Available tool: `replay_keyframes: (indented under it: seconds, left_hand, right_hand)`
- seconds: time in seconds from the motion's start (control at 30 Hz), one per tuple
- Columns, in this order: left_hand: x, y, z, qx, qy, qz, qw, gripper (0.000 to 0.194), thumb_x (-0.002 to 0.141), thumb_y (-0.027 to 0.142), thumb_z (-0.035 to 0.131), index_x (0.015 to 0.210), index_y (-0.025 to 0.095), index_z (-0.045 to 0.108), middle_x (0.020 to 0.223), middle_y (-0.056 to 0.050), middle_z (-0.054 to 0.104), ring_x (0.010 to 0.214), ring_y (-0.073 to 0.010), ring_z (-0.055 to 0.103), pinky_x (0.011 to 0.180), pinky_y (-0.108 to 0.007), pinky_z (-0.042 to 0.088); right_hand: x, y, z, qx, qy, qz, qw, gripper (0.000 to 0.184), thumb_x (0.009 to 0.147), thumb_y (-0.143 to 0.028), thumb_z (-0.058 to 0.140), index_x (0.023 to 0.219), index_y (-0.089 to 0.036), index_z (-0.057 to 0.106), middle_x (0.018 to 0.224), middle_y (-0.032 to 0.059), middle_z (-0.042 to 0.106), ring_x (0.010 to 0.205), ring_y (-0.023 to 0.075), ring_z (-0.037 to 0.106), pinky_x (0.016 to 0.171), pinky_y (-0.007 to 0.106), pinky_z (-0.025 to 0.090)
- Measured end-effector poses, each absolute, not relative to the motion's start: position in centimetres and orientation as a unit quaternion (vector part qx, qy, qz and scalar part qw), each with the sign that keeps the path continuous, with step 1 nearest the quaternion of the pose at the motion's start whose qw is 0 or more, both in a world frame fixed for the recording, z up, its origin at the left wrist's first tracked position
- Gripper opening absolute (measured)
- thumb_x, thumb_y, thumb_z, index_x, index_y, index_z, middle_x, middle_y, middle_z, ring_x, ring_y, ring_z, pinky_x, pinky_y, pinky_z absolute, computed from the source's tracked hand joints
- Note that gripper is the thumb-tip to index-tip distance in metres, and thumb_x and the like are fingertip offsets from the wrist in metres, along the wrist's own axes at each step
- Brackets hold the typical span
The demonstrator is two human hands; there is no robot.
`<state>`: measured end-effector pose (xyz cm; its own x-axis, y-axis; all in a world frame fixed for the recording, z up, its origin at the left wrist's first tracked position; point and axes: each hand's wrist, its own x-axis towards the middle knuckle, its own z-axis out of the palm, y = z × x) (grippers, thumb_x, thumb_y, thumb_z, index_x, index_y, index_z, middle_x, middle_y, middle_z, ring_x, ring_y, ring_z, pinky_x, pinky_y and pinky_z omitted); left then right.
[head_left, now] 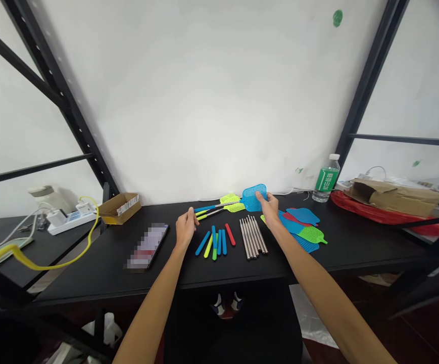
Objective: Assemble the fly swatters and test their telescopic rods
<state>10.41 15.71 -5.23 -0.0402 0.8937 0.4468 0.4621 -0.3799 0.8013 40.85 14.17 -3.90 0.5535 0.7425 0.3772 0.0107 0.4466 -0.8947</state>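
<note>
- The left hand (186, 226) pinches the blue handle end of a swatter (254, 196) between thumb and fingers; whether it also touches the nearby yellow handle is hard to tell.
- The right hand (271, 207) grips the swatter's blue mesh head at its right side, thumb flat on the face — its other fingers are mostly hidden behind.
- The blue swatter spans the two hands, just beyond the metal rods (254, 238) as the person sees them, its shaft running between handle and head.
- The step in hand looks like handling or checking one joined piece, since handle, shaft and head line up. Adjusting it would call for a firm hold at both ends and a straight shaft; laying it down, for a level lowering clear of the pieces below.
- Behind the blue swatter, beyond the rods and to their left, are yellow swatters (235, 207), partly overlapped by it.
- Left of the rods are loose handles (219, 242) in blue, yellow, green and red, the red one nearest the rods.
- Right of the rods, beside the right forearm, loose mesh heads (305, 216) overlap in blue, red and green.
- Farther left of the rods on the black tabletop (200, 273) are a phone (149, 247) and, beyond it, an open cardboard box (124, 208).
- Well to the right of the rods, near the wall, a water bottle (326, 181) stands upright — a crumpled carton (397, 198) lies past it on red material.
</note>
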Motion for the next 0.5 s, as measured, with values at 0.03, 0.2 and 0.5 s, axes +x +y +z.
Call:
replay_keyframes:
  seconds: [0.03,0.2,0.5]
  left_hand:
    - [10.38,15.69,-5.22,0.656,0.517,0.507,0.212,0.055,0.095,0.052,0.029,0.057,0.021,0.054,0.055,-0.002,0.062,0.049,-0.0141,0.056,0.054,-0.025,0.043]
    - [10.33,15.62,-4.95,0.651,0.484,0.527,0.254,0.052,0.093,0.05,0.037,0.052,0.02,0.047,0.049,-0.001,0.054,0.046,-0.0124,0.05,0.05,-0.024,0.039]
    - [10.51,15.28,-4.67,0.658,0.432,0.545,0.289,0.046,0.091,0.045,0.043,0.052,0.02,0.043,0.047,0.0,0.051,0.044,-0.0112,0.045,0.048,-0.024,0.036]
  right_hand:
    - [40.87,14.17,-3.94,-0.465,-0.411,0.245,0.745,0.041,0.07,-0.055,0.07,0.088,-0.018,0.065,0.083,0.0045,0.069,0.075,0.0217,0.063,0.071,0.033,0.052]
    - [41.14,13.97,-4.07,-0.486,-0.438,0.228,0.72,0.044,0.073,-0.058,0.066,0.089,-0.017,0.068,0.081,0.0048,0.07,0.076,0.023,0.062,0.071,0.033,0.051]
    - [41.67,14.15,-4.56,-0.538,-0.447,0.199,0.687,0.046,0.075,-0.061,0.062,0.089,-0.018,0.07,0.08,0.0043,0.07,0.076,0.0237,0.061,0.07,0.032,0.049]
